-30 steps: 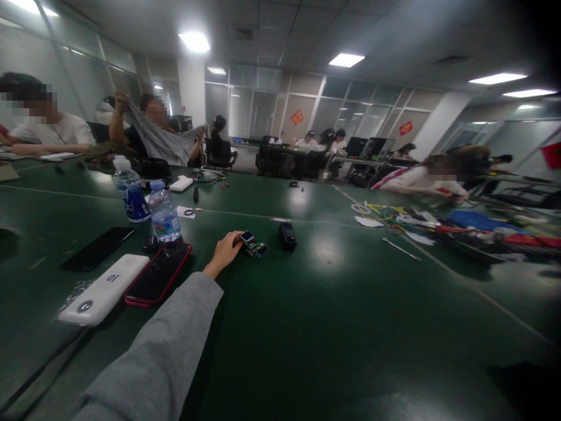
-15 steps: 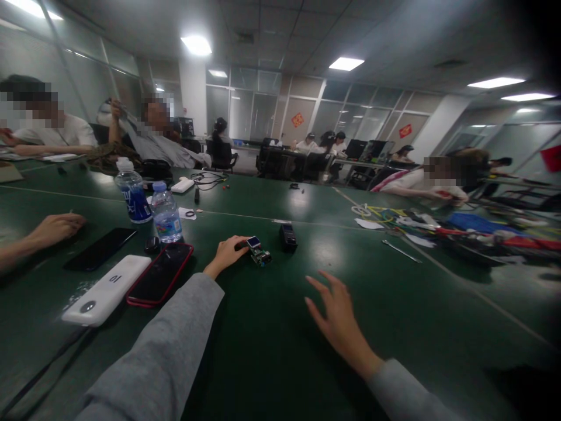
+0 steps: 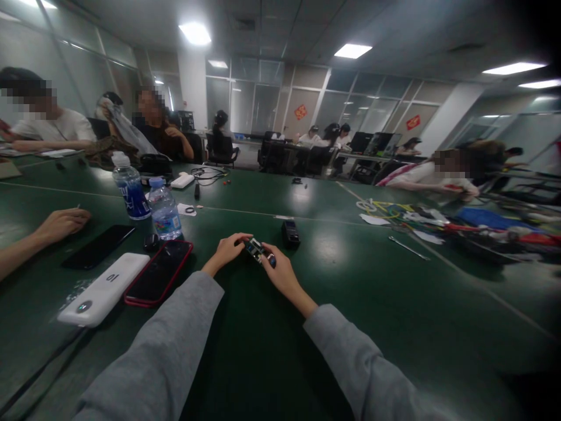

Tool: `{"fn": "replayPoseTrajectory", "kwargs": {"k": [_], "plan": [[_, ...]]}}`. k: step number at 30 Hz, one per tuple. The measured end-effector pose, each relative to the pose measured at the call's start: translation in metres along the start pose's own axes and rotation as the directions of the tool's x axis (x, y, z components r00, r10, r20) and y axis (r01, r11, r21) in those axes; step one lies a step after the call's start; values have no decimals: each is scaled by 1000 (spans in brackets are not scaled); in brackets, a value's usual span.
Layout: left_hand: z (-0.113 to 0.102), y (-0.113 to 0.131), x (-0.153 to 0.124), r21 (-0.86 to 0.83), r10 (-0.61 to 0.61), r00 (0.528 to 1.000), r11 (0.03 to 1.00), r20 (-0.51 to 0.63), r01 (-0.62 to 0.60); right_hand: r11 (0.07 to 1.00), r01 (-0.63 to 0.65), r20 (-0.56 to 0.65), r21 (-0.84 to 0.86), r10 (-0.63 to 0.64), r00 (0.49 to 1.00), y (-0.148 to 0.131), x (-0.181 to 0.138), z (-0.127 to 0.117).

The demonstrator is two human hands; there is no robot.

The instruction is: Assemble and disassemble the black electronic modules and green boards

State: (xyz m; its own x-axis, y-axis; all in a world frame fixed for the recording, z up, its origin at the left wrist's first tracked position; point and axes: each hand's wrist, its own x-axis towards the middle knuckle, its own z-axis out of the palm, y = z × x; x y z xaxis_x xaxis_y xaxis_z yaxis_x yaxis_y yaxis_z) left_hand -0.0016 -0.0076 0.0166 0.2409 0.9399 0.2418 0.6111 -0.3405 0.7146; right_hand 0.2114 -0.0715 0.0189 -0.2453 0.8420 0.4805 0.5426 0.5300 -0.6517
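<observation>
A small green circuit board with a tiny screen (image 3: 255, 249) lies on the dark green table (image 3: 350, 304). My left hand (image 3: 225, 250) grips its left end with curled fingers. My right hand (image 3: 280, 273) has closed on its right end, fingers pinched around it. Both arms wear grey sleeves. A small black box (image 3: 290, 233) sits just beyond the board, apart from both hands.
Left of my arm lie a red-cased phone (image 3: 158, 272), a white power bank (image 3: 105, 288), a black phone (image 3: 98, 247) and two water bottles (image 3: 164, 210). Another person's hand (image 3: 59, 224) rests at the left. Cables and tools (image 3: 407, 219) clutter the right; people sit around.
My right hand came in from the lower right and closed on the board's right end. My left hand stayed on the board. A seated person lowered the grey cloth.
</observation>
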Motion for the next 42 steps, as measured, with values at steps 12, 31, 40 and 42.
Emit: {"fn": "replayPoseTrajectory", "kwargs": {"k": [12, 31, 40, 42], "plan": [[5, -9, 4, -78, -2, 1000, 997, -26, 0, 1000, 27, -33, 3, -27, 999, 2, 1, 3], [8, -14, 5, -77, 31, 999, 996, -44, -34, 980, -152, -50, 131, 160, 986, 8, 2, 3], [11, -18, 7, -102, 7, 999, 995, -39, -11, 993, -119, 127, -6, 119, 985, -19, -33, -29], [10, -19, 7, -105, -2, 1000, 995, -28, -1, 986, -167, 169, 24, 161, 972, -19, -59, -54]]}}
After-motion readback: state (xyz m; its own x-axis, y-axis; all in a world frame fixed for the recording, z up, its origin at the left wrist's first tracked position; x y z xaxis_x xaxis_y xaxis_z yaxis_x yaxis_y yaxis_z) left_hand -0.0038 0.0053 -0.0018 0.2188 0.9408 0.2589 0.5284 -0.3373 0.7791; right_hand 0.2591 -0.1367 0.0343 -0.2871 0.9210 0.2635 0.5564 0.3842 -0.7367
